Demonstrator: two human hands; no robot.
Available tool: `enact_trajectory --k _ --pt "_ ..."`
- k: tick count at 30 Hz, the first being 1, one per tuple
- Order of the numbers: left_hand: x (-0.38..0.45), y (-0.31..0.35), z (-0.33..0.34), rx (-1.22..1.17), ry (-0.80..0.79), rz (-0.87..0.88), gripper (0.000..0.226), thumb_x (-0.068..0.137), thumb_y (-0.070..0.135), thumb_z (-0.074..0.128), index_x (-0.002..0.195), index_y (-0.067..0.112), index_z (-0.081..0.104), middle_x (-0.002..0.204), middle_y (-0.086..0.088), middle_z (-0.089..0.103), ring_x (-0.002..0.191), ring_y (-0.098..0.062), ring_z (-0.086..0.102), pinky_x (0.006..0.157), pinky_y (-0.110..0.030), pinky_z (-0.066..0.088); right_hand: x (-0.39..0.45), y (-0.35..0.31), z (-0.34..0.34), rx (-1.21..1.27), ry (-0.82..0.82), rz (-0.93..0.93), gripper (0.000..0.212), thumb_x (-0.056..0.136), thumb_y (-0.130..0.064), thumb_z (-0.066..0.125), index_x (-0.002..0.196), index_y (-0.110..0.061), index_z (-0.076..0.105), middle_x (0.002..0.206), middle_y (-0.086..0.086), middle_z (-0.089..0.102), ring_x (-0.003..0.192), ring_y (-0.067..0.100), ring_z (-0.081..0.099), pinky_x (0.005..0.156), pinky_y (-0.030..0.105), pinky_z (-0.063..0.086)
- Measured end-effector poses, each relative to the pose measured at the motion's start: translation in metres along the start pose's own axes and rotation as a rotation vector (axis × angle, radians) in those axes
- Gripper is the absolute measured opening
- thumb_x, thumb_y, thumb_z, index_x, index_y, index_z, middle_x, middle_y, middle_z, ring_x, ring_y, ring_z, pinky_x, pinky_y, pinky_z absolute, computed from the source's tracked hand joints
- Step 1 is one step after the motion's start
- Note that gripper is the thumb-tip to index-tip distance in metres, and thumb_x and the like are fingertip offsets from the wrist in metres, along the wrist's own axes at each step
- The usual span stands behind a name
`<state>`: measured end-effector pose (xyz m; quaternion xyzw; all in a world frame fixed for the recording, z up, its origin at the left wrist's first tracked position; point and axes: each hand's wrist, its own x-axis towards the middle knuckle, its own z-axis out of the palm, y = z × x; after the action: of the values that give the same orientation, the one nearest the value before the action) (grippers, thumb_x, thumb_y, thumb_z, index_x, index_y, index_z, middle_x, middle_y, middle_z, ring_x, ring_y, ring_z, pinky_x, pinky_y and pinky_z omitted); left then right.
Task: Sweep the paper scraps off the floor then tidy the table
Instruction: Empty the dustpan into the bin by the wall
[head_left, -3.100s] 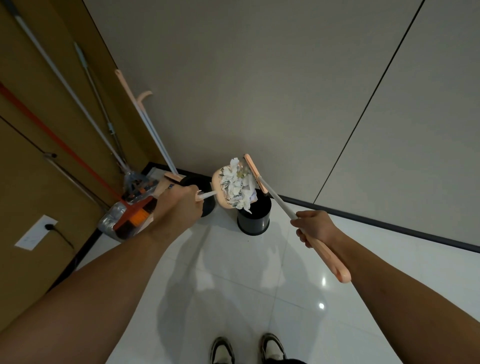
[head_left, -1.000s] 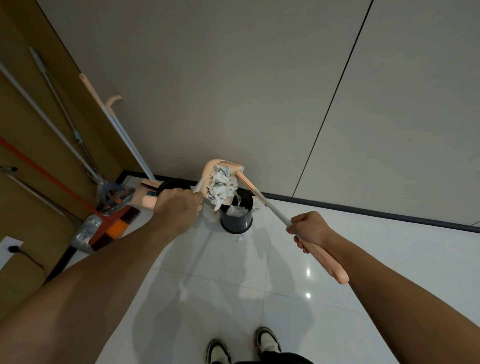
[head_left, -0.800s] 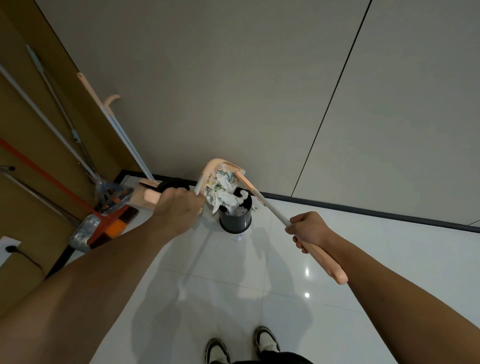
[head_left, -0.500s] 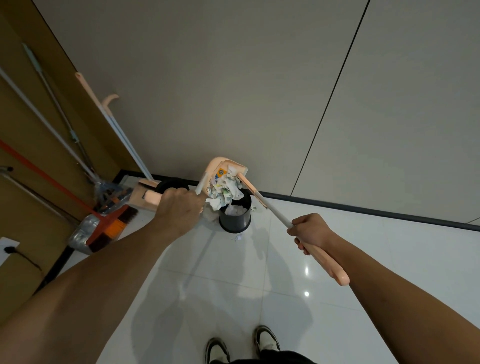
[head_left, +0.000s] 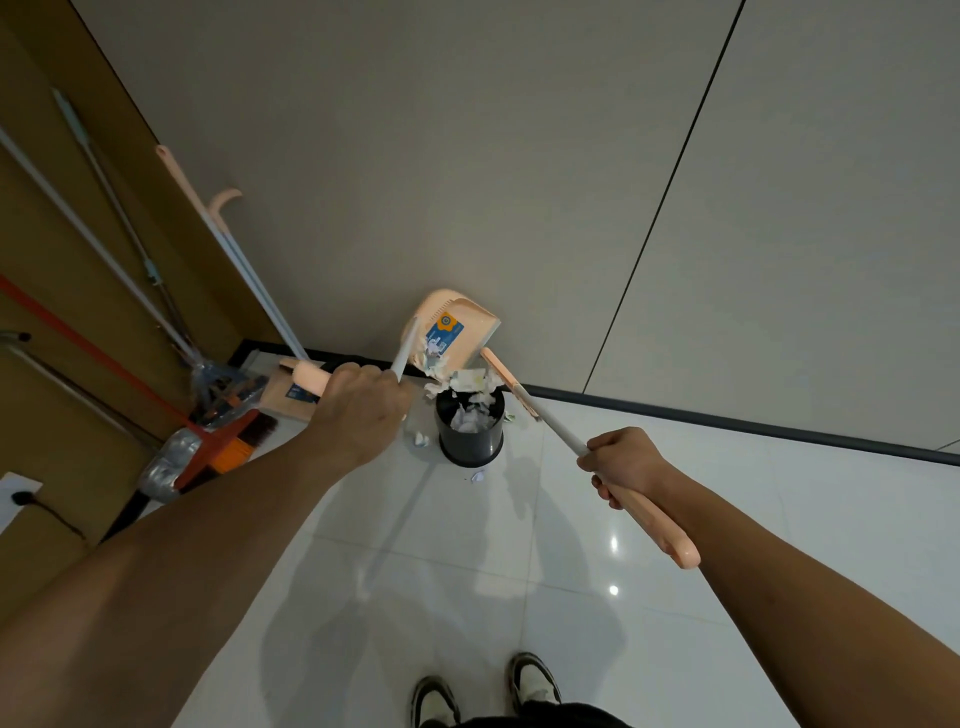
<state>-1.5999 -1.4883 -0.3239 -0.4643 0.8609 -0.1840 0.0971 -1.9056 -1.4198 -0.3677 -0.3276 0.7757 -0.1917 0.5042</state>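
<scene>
My left hand (head_left: 362, 404) grips the handle of a peach dustpan (head_left: 451, 326), tipped steeply over a small black bin (head_left: 470, 428) by the wall. Paper scraps (head_left: 464, 382) slide from the pan's lip into the bin, which holds more white scraps. My right hand (head_left: 626, 463) grips the peach-and-white handle of a broom (head_left: 540, 410); its far end lies at the bin's rim beside the pan. Two scraps (head_left: 421, 439) lie on the white tile just left of and in front of the bin.
Several brooms and mops (head_left: 208, 410) lean in the left corner against a brown wall. A second peach dustpan (head_left: 291, 389) stands behind my left hand. A wall socket (head_left: 15, 493) with a cable is low at the left. My shoes (head_left: 485, 691) stand on the glossy floor.
The dustpan has tipped further up, its blue label now showing, and most of the scraps have slid out into the bin. A couple of scraps have fallen onto the floor beside it.
</scene>
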Motion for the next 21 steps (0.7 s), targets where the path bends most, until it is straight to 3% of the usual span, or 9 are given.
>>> enact_trajectory --k 4,9,13,17,21 --pt "-0.005 -0.003 -0.003 0.062 -0.015 0.016 0.014 0.08 0.017 0.068 0.094 0.016 0.067 0.077 -0.004 0.067 0.067 -0.024 0.064 0.063 -0.036 0.046 -0.001 -0.001 0.002 0.007 -0.009 -0.009 0.006 0.087 -0.003 0.066 0.09 -0.009 0.064 0.068 0.016 0.058 0.043 0.021 0.051 0.043 0.023 0.044" --pt "-0.003 -0.005 -0.002 0.082 -0.036 0.106 0.018 0.091 0.018 0.054 0.107 0.016 0.061 0.09 -0.003 0.067 0.078 -0.022 0.062 0.064 -0.033 0.037 -0.002 -0.003 0.003 0.0 0.002 -0.021 0.005 0.087 -0.003 0.066 0.09 -0.006 0.065 0.066 0.015 0.058 0.042 0.021 0.05 0.043 0.023 0.044" --pt "-0.001 -0.004 0.002 0.049 0.038 0.105 0.016 0.068 0.013 0.078 0.082 0.012 0.069 0.065 -0.007 0.063 0.057 -0.025 0.06 0.055 -0.034 0.044 -0.001 -0.006 0.002 -0.004 0.008 -0.014 0.007 0.087 -0.004 0.066 0.094 -0.007 0.066 0.067 0.015 0.058 0.042 0.02 0.05 0.042 0.022 0.043" --pt "-0.004 -0.002 0.005 0.048 0.047 0.107 0.016 0.068 0.013 0.079 0.081 0.011 0.07 0.064 -0.007 0.063 0.056 -0.025 0.059 0.054 -0.034 0.044 0.0 -0.003 0.001 0.003 0.009 -0.012 0.012 0.087 -0.004 0.066 0.099 -0.006 0.066 0.068 0.016 0.059 0.044 0.021 0.051 0.043 0.023 0.044" --pt "-0.002 -0.006 0.007 -0.042 0.067 -0.019 0.021 0.06 0.009 0.082 0.075 0.011 0.068 0.056 -0.006 0.059 0.049 -0.026 0.056 0.052 -0.032 0.044 0.001 -0.001 0.0 0.0 0.015 -0.001 0.014 0.088 -0.005 0.067 0.102 -0.006 0.066 0.07 0.016 0.06 0.044 0.02 0.052 0.041 0.021 0.044"
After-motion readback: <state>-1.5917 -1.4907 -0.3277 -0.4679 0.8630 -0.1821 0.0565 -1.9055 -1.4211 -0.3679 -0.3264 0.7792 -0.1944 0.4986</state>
